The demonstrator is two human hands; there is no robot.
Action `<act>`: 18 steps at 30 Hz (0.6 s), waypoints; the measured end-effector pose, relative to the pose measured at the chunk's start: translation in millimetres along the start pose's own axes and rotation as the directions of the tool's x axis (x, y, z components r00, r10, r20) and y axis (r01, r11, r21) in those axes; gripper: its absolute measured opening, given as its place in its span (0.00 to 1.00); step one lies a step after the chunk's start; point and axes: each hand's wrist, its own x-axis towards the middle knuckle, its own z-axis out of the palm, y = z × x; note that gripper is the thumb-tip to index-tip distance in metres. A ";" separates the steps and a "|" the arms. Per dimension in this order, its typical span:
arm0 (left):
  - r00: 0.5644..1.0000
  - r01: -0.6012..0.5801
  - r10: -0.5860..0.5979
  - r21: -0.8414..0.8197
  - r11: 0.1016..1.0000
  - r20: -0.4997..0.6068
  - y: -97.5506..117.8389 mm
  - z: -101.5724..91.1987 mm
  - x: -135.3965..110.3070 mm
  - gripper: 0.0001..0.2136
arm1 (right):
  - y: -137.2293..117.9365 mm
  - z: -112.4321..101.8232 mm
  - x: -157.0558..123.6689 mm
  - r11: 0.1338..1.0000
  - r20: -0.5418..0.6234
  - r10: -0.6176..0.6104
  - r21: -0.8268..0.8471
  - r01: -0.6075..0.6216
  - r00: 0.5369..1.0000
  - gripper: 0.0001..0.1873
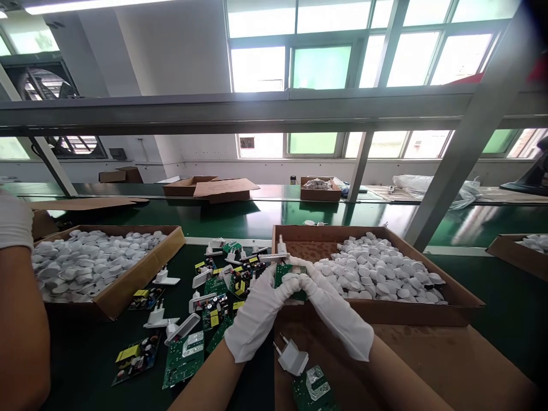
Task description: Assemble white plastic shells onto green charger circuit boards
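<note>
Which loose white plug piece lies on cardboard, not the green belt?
The plug piece just beneath your hands; the rest lie on the belt leftward.

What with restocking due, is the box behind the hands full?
Partly full: white caps cover the right of the box; its left floor is bare.

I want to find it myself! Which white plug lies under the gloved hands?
Find the big box of white caps on the right. On the brown cardboard before it, under the left hand and right hand gripping a circuit board, lies the white plug. Only this plug is on cardboard, not the green belt.
</note>
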 end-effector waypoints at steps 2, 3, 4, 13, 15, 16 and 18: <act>0.999 0.010 -0.008 -0.079 0.997 0.031 1.4 0.3 -0.9 0.14 | 4.0 1.5 1.0 1.000 -0.039 0.018 -0.024 -0.019 0.999 0.16; 0.999 0.011 -0.008 -0.094 0.996 0.037 1.8 0.5 -1.2 0.13 | 5.2 2.3 1.0 0.999 -0.053 0.015 -0.041 -0.018 0.998 0.17; 0.999 0.006 -0.003 -0.089 0.996 0.035 1.9 0.6 -1.4 0.12 | 5.8 3.1 0.5 0.999 -0.060 0.004 -0.054 -0.007 0.998 0.17; 0.997 -0.034 0.029 -0.075 0.997 -0.069 1.6 2.0 0.3 0.12 | 6.4 7.4 -3.4 0.996 0.024 -0.058 -0.062 0.059 0.998 0.22; 0.997 -0.018 0.010 -0.106 0.994 -0.075 5.1 2.6 -1.8 0.13 | 6.9 7.5 -2.4 0.996 0.004 -0.055 -0.073 0.055 0.998 0.21; 0.997 -0.006 -0.003 -0.122 0.993 -0.075 6.3 2.6 -3.1 0.14 | 7.1 7.2 -1.9 0.996 -0.011 -0.056 -0.074 0.055 0.998 0.21; 0.998 0.050 -0.058 -0.182 0.982 -0.040 6.1 1.3 -5.4 0.17 | 7.3 5.8 -0.7 0.997 -0.039 -0.037 -0.066 0.035 0.999 0.20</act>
